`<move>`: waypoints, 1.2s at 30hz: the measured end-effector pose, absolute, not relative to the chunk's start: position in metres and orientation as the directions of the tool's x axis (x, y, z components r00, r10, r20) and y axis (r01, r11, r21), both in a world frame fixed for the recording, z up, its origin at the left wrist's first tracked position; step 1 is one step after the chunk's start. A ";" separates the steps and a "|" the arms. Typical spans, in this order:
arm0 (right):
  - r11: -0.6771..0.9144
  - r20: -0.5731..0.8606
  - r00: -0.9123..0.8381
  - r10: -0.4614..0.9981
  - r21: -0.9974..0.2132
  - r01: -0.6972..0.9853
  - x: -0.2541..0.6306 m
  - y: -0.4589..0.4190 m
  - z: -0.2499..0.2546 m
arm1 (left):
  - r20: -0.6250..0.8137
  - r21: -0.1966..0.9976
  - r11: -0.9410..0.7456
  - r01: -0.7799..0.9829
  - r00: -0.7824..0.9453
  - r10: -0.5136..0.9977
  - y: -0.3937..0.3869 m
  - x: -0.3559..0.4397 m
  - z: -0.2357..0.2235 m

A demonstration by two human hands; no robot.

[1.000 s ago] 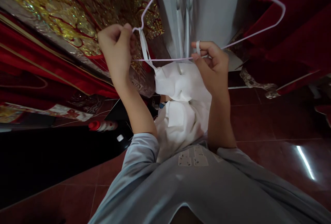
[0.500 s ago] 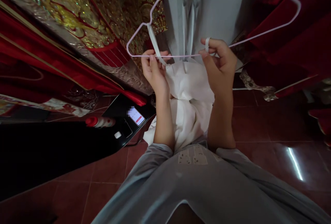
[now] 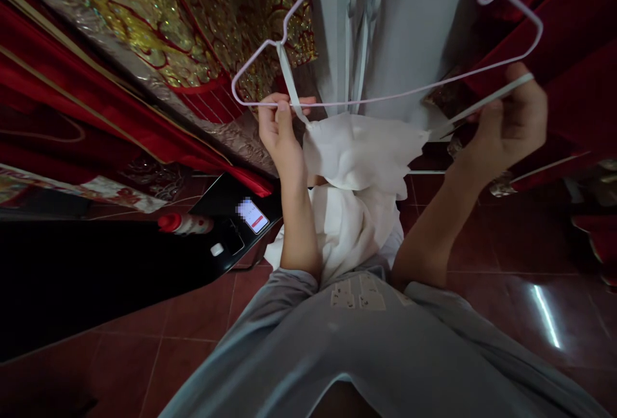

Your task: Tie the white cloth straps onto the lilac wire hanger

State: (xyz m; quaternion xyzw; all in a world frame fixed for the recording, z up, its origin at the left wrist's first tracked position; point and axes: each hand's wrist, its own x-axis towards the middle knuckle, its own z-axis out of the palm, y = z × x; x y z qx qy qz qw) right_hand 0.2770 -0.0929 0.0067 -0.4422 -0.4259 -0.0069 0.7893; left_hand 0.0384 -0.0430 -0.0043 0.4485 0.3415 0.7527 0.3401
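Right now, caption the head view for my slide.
White garment, one strap looped over a hanger held in the left hand, other strap stretched by the right hand.

Hanger presents smooth. White garment is matt, creased cloth. Sequinned cloth, upper left of frame, is glittering and rough. Table, lower left, appears smooth. Floor tiles, lower right, are glossy, reflecting light.

Head-worn view, forward and down
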 end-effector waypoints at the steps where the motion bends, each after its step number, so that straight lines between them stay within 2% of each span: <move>1: 0.616 0.683 0.645 0.344 -0.682 0.394 0.288 -0.091 0.005 | 0.435 0.825 -0.526 -0.206 -0.364 0.824 -0.043 0.037 -0.003; 5: 0.693 0.704 0.648 0.290 -0.622 0.365 0.315 -0.072 0.003 | 0.419 0.828 -0.513 -0.226 -0.359 0.834 -0.044 0.036 -0.001; 8: 0.722 0.682 0.658 0.318 -0.624 0.298 0.322 -0.056 0.010 | 0.479 0.776 -0.577 -0.255 -0.357 0.802 -0.044 0.038 -0.001; 12: 0.697 0.623 0.688 0.371 -0.676 0.237 0.324 -0.051 0.029 | 0.521 0.736 -0.612 -0.288 -0.337 0.784 -0.044 0.039 -0.004; 17: 0.613 0.469 0.762 0.446 -0.781 0.121 0.323 -0.058 0.052 | 0.467 0.763 -0.565 -0.314 -0.336 0.818 -0.044 0.040 -0.005; 20: 0.608 0.462 0.742 0.486 -0.788 0.092 0.327 -0.058 0.057 | 0.434 0.781 -0.539 -0.315 -0.346 0.832 -0.044 0.040 -0.004; 24: 0.624 0.592 0.555 0.584 -0.765 0.159 0.342 -0.057 0.058 | 0.381 0.818 -0.489 -0.302 -0.351 0.855 -0.042 0.039 -0.004; 28: 0.594 0.666 0.171 0.726 -0.732 0.332 0.350 -0.055 0.069 | 0.430 0.792 -0.530 -0.301 -0.340 0.836 -0.040 0.038 -0.006; 32: 0.683 0.729 -0.150 0.668 -0.520 0.512 0.340 -0.049 0.084 | 0.475 0.752 -0.573 -0.326 -0.333 0.814 -0.041 0.037 -0.004; 34: 0.683 0.746 -0.181 0.641 -0.446 0.579 0.332 -0.046 0.087 | 0.469 0.745 -0.567 -0.351 -0.329 0.819 -0.043 0.038 -0.002; 36: 0.611 0.741 -0.054 0.669 -0.507 0.608 0.325 -0.044 0.086 | 0.451 0.748 -0.548 -0.376 -0.318 0.834 -0.047 0.039 0.002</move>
